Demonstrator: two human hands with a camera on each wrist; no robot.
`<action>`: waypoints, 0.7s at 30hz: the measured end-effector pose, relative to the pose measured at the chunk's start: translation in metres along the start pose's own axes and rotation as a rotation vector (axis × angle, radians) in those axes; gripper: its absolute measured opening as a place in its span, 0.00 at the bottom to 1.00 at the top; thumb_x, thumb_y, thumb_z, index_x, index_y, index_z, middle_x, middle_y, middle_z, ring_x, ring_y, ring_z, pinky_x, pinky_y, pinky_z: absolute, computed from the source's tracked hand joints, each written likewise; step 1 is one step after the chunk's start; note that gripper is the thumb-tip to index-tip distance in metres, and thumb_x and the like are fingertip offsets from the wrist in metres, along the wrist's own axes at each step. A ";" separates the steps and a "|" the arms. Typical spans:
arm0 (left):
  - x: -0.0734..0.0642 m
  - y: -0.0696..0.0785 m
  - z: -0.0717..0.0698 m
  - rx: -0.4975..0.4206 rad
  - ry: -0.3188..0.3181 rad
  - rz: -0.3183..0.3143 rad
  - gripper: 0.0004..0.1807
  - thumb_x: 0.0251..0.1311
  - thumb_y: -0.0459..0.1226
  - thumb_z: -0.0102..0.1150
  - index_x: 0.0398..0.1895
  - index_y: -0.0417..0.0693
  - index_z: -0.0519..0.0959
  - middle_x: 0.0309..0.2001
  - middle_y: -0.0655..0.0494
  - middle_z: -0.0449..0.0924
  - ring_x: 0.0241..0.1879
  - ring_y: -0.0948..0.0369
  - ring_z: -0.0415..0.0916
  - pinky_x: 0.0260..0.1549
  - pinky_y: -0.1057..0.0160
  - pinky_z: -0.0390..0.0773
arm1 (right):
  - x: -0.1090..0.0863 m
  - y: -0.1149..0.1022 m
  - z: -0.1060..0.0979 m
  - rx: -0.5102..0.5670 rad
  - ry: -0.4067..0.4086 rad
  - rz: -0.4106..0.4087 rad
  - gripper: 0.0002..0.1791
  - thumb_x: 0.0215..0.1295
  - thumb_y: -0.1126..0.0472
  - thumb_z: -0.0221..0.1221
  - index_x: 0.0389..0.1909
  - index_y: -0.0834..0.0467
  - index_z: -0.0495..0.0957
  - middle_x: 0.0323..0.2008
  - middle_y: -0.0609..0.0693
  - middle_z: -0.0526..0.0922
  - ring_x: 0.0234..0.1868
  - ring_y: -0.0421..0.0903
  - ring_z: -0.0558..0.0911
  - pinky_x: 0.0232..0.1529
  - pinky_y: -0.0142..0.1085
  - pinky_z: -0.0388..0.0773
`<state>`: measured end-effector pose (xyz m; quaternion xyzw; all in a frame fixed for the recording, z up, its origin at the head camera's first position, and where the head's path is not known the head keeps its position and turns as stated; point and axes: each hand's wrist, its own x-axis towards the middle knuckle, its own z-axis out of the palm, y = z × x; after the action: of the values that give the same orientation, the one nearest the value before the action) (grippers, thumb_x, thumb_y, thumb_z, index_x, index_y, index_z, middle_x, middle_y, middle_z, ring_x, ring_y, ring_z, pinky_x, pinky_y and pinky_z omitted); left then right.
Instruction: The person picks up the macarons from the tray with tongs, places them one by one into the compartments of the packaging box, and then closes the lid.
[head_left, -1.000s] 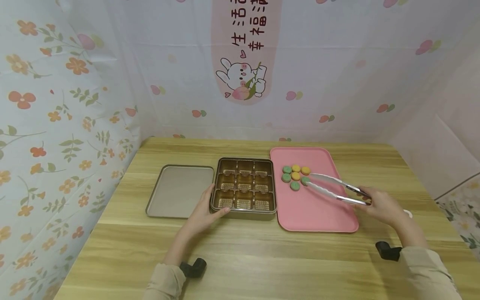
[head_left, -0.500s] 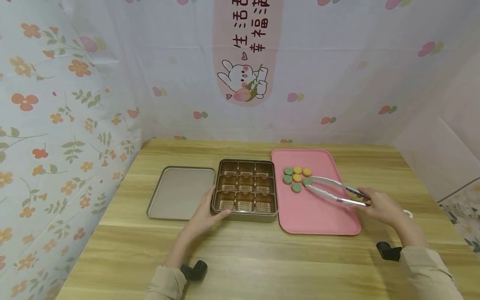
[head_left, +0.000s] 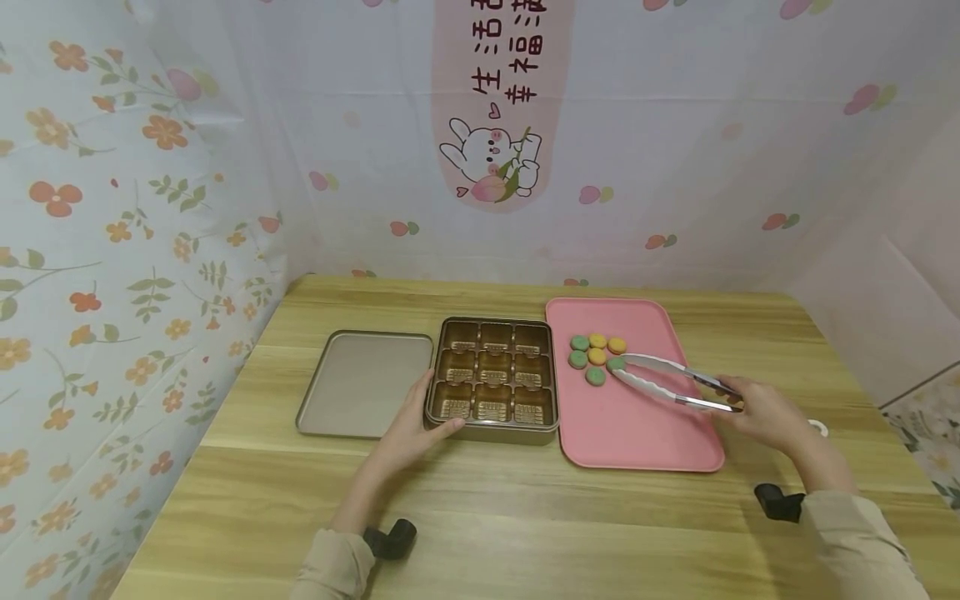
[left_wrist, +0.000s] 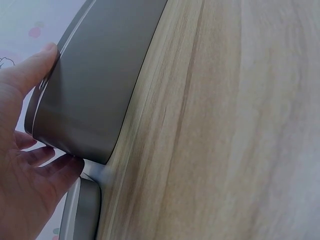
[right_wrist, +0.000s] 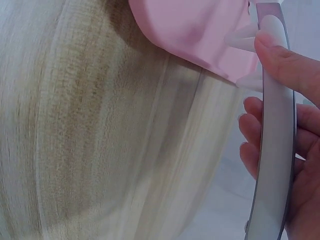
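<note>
Tongs (head_left: 700, 378) have narrowed around a green macaron (head_left: 616, 364), beyond the right grip (head_left: 761, 412).

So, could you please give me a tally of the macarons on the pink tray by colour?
Green macarons: 4
Yellow macarons: 3
Total on the pink tray: 7
</note>
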<state>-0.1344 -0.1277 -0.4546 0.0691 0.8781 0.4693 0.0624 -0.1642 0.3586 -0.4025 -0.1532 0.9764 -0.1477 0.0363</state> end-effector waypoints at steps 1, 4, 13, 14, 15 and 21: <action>0.000 0.000 0.000 0.001 0.001 0.000 0.55 0.49 0.54 0.63 0.72 0.47 0.40 0.72 0.42 0.41 0.70 0.43 0.43 0.66 0.40 0.49 | 0.000 0.000 0.000 0.000 -0.003 0.003 0.26 0.52 0.58 0.64 0.48 0.71 0.71 0.35 0.61 0.82 0.33 0.53 0.79 0.27 0.40 0.73; 0.000 0.000 0.000 0.002 0.002 -0.002 0.55 0.49 0.54 0.63 0.72 0.48 0.40 0.72 0.43 0.41 0.70 0.43 0.43 0.65 0.40 0.49 | -0.001 0.000 -0.001 0.006 -0.013 0.011 0.26 0.53 0.59 0.64 0.49 0.71 0.71 0.35 0.62 0.81 0.32 0.51 0.78 0.25 0.36 0.71; 0.000 0.000 0.001 0.004 0.005 -0.005 0.55 0.49 0.54 0.63 0.72 0.48 0.40 0.72 0.44 0.41 0.70 0.44 0.43 0.66 0.41 0.49 | -0.002 0.000 0.000 0.006 0.015 -0.006 0.25 0.52 0.60 0.64 0.48 0.71 0.72 0.34 0.60 0.82 0.31 0.50 0.79 0.24 0.34 0.70; 0.000 0.000 0.001 0.005 0.003 -0.006 0.55 0.49 0.54 0.63 0.72 0.48 0.40 0.72 0.44 0.41 0.70 0.44 0.43 0.66 0.41 0.49 | -0.002 0.000 0.001 0.004 0.019 -0.008 0.25 0.52 0.60 0.64 0.48 0.71 0.71 0.34 0.60 0.82 0.31 0.50 0.79 0.24 0.34 0.70; 0.000 0.000 0.001 0.005 0.002 -0.006 0.55 0.49 0.54 0.63 0.72 0.48 0.40 0.72 0.43 0.41 0.70 0.44 0.43 0.66 0.41 0.49 | -0.003 0.000 0.001 0.003 0.024 -0.011 0.26 0.52 0.60 0.64 0.49 0.72 0.71 0.34 0.61 0.82 0.31 0.51 0.79 0.24 0.35 0.71; 0.000 -0.002 0.001 -0.001 0.001 -0.005 0.55 0.49 0.54 0.63 0.72 0.49 0.39 0.72 0.43 0.41 0.70 0.43 0.43 0.65 0.40 0.49 | -0.006 0.000 0.001 -0.001 0.030 -0.004 0.30 0.53 0.59 0.64 0.52 0.74 0.68 0.36 0.63 0.82 0.34 0.55 0.81 0.28 0.42 0.75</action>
<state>-0.1347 -0.1276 -0.4564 0.0666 0.8781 0.4697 0.0630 -0.1584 0.3603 -0.4036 -0.1529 0.9767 -0.1495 0.0210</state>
